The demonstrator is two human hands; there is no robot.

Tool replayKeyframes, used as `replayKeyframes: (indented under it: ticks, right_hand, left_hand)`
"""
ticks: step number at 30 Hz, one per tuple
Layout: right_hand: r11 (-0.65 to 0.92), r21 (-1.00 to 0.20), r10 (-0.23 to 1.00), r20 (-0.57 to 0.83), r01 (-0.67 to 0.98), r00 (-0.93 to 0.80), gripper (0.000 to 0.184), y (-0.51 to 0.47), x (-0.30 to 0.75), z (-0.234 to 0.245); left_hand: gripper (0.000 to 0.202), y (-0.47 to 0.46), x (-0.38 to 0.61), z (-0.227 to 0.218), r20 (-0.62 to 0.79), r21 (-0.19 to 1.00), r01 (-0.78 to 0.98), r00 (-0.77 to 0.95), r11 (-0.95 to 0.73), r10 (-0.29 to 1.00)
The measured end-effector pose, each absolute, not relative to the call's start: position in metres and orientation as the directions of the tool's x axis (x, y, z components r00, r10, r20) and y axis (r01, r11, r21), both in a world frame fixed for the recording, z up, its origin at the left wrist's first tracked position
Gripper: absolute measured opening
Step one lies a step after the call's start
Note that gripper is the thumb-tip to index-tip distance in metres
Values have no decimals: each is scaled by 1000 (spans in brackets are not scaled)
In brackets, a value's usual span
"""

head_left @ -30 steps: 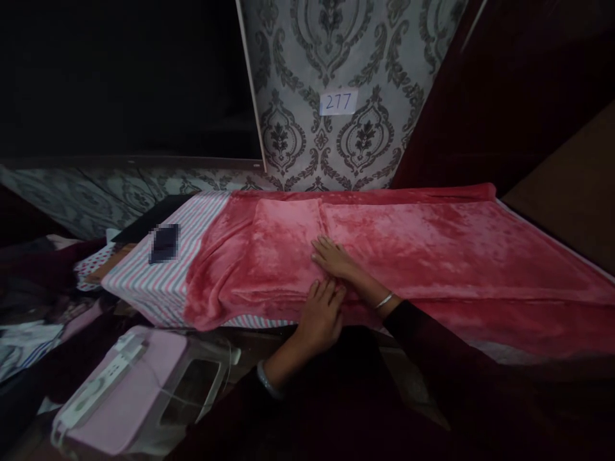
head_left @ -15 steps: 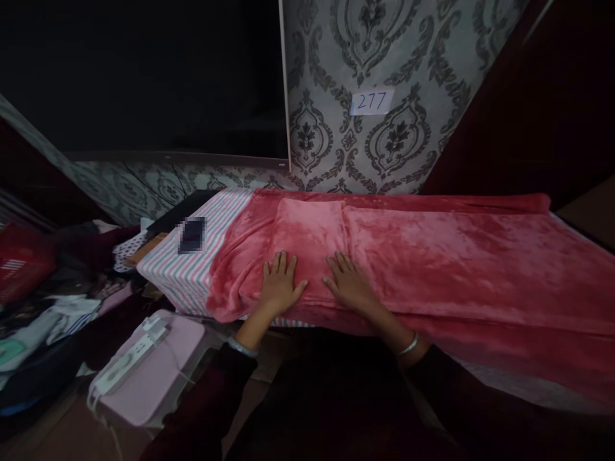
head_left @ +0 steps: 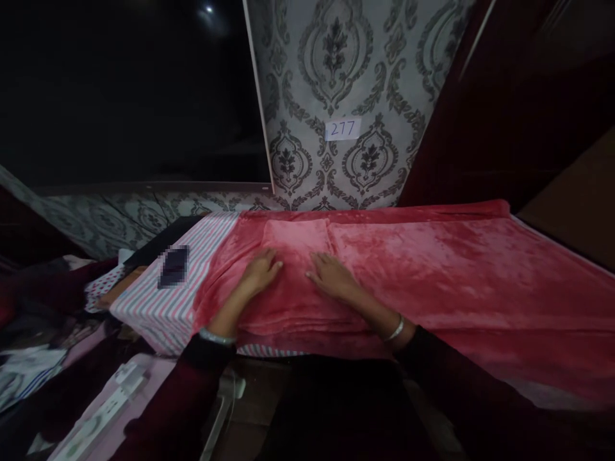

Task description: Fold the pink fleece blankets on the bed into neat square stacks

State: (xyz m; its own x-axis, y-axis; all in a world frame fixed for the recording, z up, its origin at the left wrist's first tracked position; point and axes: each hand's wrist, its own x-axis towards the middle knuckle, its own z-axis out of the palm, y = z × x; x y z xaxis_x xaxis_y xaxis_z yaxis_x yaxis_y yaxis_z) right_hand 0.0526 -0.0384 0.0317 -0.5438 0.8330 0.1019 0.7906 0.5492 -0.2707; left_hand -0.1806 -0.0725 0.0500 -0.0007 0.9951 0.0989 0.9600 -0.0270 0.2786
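Observation:
A plush pinkish-red blanket (head_left: 423, 275) lies spread along a long low surface, with a paler folded section at its left part. My left hand (head_left: 262, 270) rests on that section near its left side, fingers stretched out toward the wall. To its right, my right hand (head_left: 330, 274) lies flat on the blanket, fingers extended, close to the crease where the folded section ends. Neither hand grips anything. Under the blanket's left end shows a striped cloth (head_left: 163, 317) in pink, white and grey.
A pixelated dark object (head_left: 173, 266) lies on the striped cloth. Behind hangs a large black television (head_left: 134, 96), beside a paper marked 277 (head_left: 343, 129) on the patterned wall. At lower left are a white power strip (head_left: 103, 413) and piled clothes (head_left: 31, 368).
My view has tilted up and shifted right. Both hands have slid forward over the blanket, away from me, and its near edge beneath them looks more rumpled.

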Motion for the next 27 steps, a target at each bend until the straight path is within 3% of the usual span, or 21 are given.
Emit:
replayKeyframes:
  ticks: [5,9,13,17,21,27]
  right_hand:
    - [487,-223,873,160,844,-461,70,6,33,28]
    - [509,-187,858,184,840,-479,68,13,40,-9]
    - [519,-249,854,188,818,-485,64,29,52,-23]
    - [385,-397,920,234,833,-314,58,75,62,-5]
    - [186,-525,983,100,831,-157,62,118,64,8]
    - [319,-536,948,159,782,-277,68,138,55,0]
  left_hand:
    - [67,-1,-171,64,54,194,965,-189,176,980]
    - [65,15,-156,34,62,76,983,-171,166,983]
    - [64,16,-153,9,74,-14,987,-159,160,985]
    - [64,17,-154,9,73,-25,987,-154,156,985]
    - [64,16,-155,9,101,-34,988,-147,151,984]
    - [63,30,-166,29,-69,84,984,-154,160,986]
